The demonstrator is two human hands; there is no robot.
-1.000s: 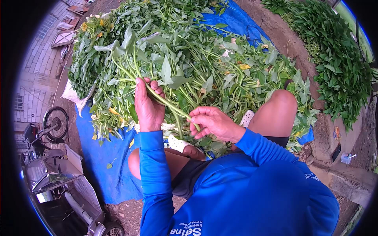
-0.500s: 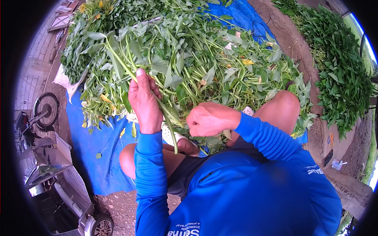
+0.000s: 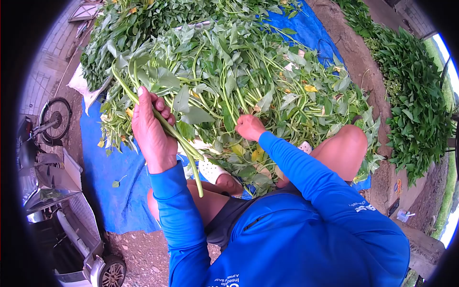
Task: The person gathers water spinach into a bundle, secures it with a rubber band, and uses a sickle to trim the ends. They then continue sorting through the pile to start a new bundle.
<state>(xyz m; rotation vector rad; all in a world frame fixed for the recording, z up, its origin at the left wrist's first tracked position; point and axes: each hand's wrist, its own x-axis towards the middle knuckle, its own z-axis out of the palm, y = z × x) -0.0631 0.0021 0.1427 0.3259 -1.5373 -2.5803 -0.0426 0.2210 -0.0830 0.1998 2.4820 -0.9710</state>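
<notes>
My left hand (image 3: 155, 129) is closed around a few water spinach stems (image 3: 174, 134), held upright-slanting with the leafy tops away from me and the cut ends toward my lap. My right hand (image 3: 250, 127) is at the near side of a big heap of water spinach (image 3: 210, 62), its fingers closed on a green stem that runs into the heap. The fingertips are partly hidden behind the hand. The heap's leaves and stems lie tangled, with some yellow leaves among them.
A blue tarp (image 3: 114, 191) lies under the heap. My feet wear white clogs (image 3: 210, 170) at its near edge. A motorcycle wheel (image 3: 56, 121) and a metal-bodied vehicle (image 3: 62, 205) stand at left. More leafy bundles (image 3: 411, 95) lie along the right.
My right hand has reached forward, away from my lap, to the heap. My left hand has moved left and slightly back with its stems.
</notes>
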